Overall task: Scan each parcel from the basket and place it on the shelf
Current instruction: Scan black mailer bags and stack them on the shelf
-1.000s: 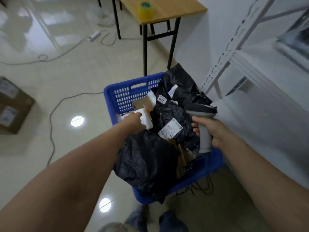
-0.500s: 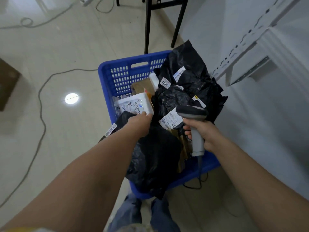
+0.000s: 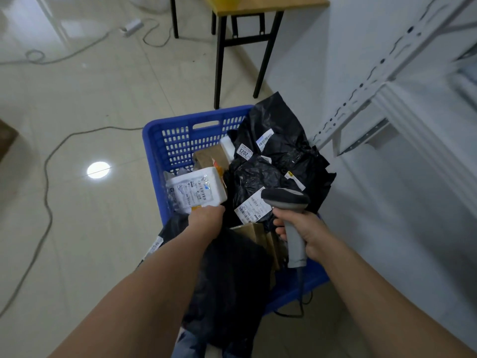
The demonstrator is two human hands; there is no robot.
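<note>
While your left hand (image 3: 206, 218) grips the near edge of the white parcel (image 3: 196, 192), fingers curled under it, the printed label faces up at you. That parcel sits just beyond your left knuckles, over the left part of the blue basket (image 3: 175, 140). Your right hand (image 3: 304, 228) is wrapped around the handle of the grey scanner (image 3: 284, 200), whose dark head points away from you and slightly left, toward the parcel. A cord (image 3: 300, 293) drops from the handle below your right wrist and loops down past the basket's near rim.

Between your two hands lies a black bag parcel (image 3: 253, 177) with a white label just beside the scanner head. Beyond it a second black bag (image 3: 278, 130) shows a tag reading 2023, and a brown cardboard parcel (image 3: 209, 155) lies just past the white one. Under your left forearm a large black bag (image 3: 232, 280) spills over the basket's near edge.

To the right of your right hand stands the white shelf upright (image 3: 361, 86). Far beyond both hands are a wooden table (image 3: 258, 3) and a floor cable (image 3: 46, 189) well to the left.
</note>
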